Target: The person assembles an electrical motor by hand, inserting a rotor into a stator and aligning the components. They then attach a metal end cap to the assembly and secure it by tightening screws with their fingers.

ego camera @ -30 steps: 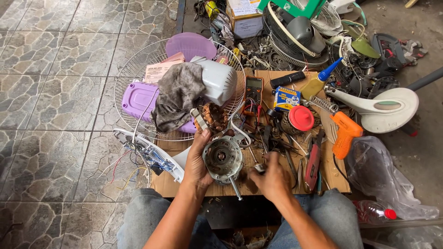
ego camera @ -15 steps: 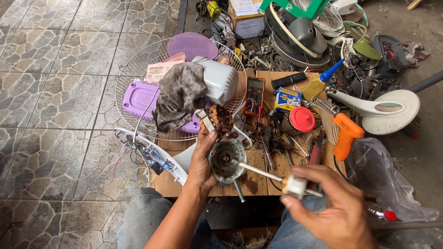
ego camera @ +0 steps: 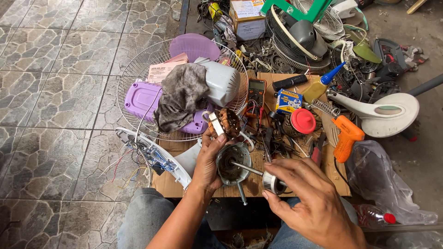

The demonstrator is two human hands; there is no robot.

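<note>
Metal motor housing [ego camera: 233,162] gripped in raised left hand [ego camera: 208,161]; right hand [ego camera: 308,200] clasping its rotor [ego camera: 273,181].

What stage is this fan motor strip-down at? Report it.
Done: the grey plastic motor cover lies off in the wire fan guard, and the copper-wound stator sits apart. In hand: left hand holds the round metal motor housing; right hand grips the steel rotor with shaft, outside it. Left: everything is unassembled.
</note>
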